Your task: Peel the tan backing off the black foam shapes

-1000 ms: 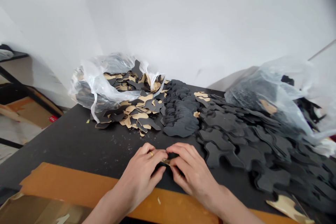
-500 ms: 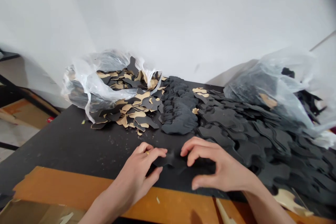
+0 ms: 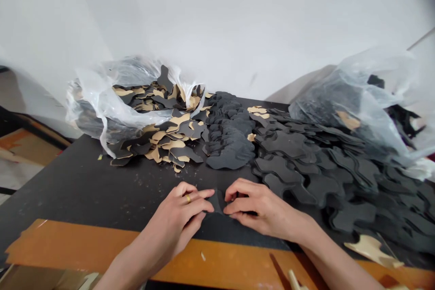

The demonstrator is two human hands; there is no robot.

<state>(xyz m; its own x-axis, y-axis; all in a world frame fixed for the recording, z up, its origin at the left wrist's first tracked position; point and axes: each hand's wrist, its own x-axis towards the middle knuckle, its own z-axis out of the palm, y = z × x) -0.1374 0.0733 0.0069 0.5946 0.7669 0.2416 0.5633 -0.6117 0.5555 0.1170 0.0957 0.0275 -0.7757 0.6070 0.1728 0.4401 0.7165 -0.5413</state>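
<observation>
Lying between left fingers (image 3: 201, 206) and right fingers (image 3: 239, 205): small black piece (image 3: 216, 201)

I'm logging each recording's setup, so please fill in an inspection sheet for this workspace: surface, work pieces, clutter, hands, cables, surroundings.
Surface: black table, orange strip along its near edge.
Work pieces: one dark piece between the hands; overlapping dark row beyond it; dark pile to the right; tan-and-dark pieces at left, spilling from a bag.
Clutter: left bag and right bag, both see-through; tan offcut near the right forearm.
Hands: left hand has fingertips on the dark piece's left side; right hand has fingertips at its right edge, contact unclear.
Cables: nothing seen.
Surroundings: pale wall behind.
</observation>
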